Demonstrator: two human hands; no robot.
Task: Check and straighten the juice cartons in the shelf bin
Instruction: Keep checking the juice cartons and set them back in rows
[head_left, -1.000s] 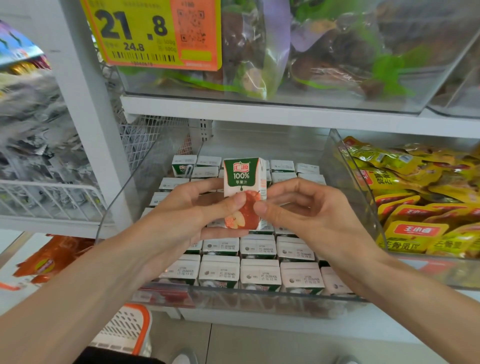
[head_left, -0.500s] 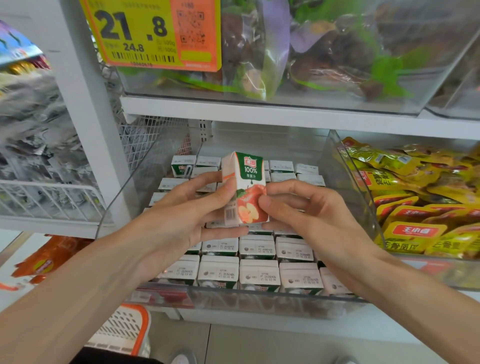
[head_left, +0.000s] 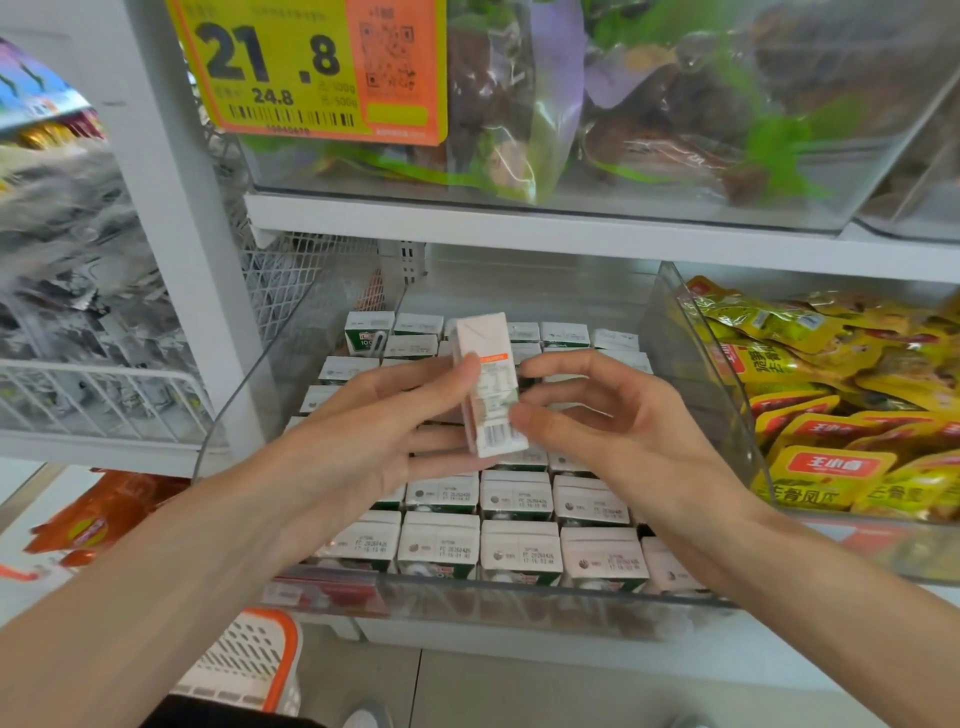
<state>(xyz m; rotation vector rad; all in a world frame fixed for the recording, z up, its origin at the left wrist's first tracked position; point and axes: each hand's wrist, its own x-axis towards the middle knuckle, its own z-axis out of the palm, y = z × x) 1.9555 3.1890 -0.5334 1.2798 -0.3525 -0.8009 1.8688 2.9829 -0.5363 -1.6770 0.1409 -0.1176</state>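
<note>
Two hands on one carton. My left hand (head_left: 395, 431) has it: thumb up the near edge, fingers behind, closed on the small white-and-green cardboard juice carton (head_left: 488, 384). Right hand (head_left: 613, 431) is half open, thumb tip and forefinger tip just touching the carton's right edge, the other fingers curled loose and holding nothing. So left carries, right only steadies.

Carton sits between the two hands, above the middle of the bin, clear of the rows below. Long axis near upright, top tilted slightly away and left. Barcode and print panel face me, narrow side showing; I can't read the print at this resolution.

Key relation for the coming move, as I judge it: the carton's place lies straight below and a little behind the hands. I can't see an open gap in the rows, my hands cover that patch. Left hand is nearer and already has the grip, so I'd lower with the left and guide with the right.

Outward: clear plastic shelf bin (head_left: 519, 597) with packed rows of matching juice cartons (head_left: 519, 551), tops up, date stamps toward me, front rows look square. The front-right one looks slightly skewed, not certain. Right neighbour: clear bin of yellow snack pouches (head_left: 831, 467). Above: white shelf board (head_left: 519, 234) with a yellow-and-orange price tag (head_left: 311, 73).

Risk: tight rows, easy to knock a neighbour when reseating.
</note>
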